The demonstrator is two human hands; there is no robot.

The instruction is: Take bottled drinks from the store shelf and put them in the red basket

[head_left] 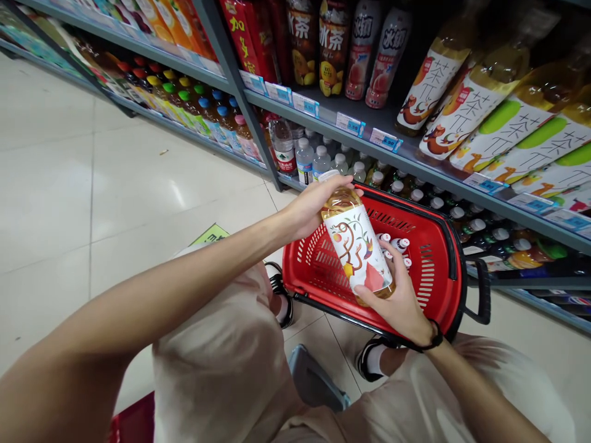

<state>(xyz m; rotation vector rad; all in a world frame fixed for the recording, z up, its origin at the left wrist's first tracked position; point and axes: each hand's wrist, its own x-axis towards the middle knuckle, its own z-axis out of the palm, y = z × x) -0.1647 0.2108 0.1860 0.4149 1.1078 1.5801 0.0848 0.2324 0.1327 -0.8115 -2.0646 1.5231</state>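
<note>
A large tea bottle with a white illustrated label and pale amber liquid is held tilted over the red shopping basket. My left hand wraps round its neck end, just below the white cap. Round the bottle's base, my right hand has its thumb on the label and its fingers on the far side. Inside the basket, several small bottles with white-and-red caps stand partly hidden behind the large bottle and my right hand.
Shelves of drinks run along the far side, with similar large tea bottles at right. The basket's black handle sticks out to the right. Between my feet is a grey-blue object. Tiled floor extends left.
</note>
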